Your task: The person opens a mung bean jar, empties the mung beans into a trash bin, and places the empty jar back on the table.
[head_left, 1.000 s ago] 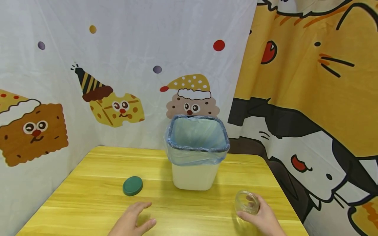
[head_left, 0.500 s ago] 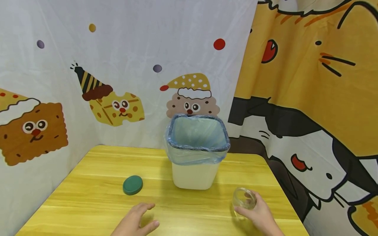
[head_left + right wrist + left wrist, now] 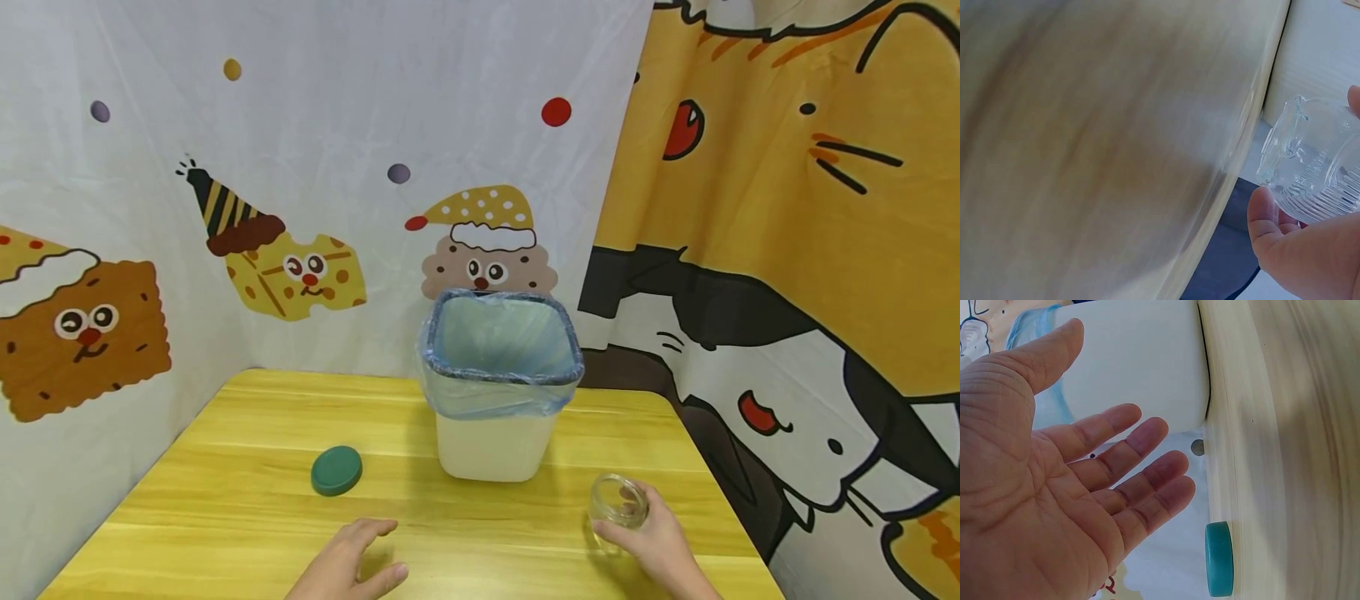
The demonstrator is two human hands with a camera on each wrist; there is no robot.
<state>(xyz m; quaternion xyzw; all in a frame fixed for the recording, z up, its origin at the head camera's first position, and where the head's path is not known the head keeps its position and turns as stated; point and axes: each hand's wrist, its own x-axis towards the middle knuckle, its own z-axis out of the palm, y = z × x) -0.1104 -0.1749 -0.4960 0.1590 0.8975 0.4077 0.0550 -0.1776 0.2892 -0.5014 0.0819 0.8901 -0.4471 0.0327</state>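
Note:
My right hand (image 3: 663, 537) holds a clear, uncovered glass jar (image 3: 609, 510), thumb on the near side and fingers round the far side. The jar stands roughly upright with its mouth up; in the right wrist view the glass jar (image 3: 1313, 153) appears slightly above the tabletop. My left hand (image 3: 348, 562) hovers over the near part of the table with nothing in it. Its palm and loosely spread fingers show in the left wrist view. A green round lid (image 3: 337, 471) lies on the table beyond the left hand, apart from it.
A whitish bin (image 3: 495, 446) lined with a bluish plastic bag (image 3: 498, 400) stands at the back middle of the yellow wood-grain table (image 3: 247, 500). Cartoon-printed curtains (image 3: 322, 100) hang behind and to the right.
My right hand and the jar have shifted slightly left and away from me. The left hand has moved a little to the right. Lid and bin stay put.

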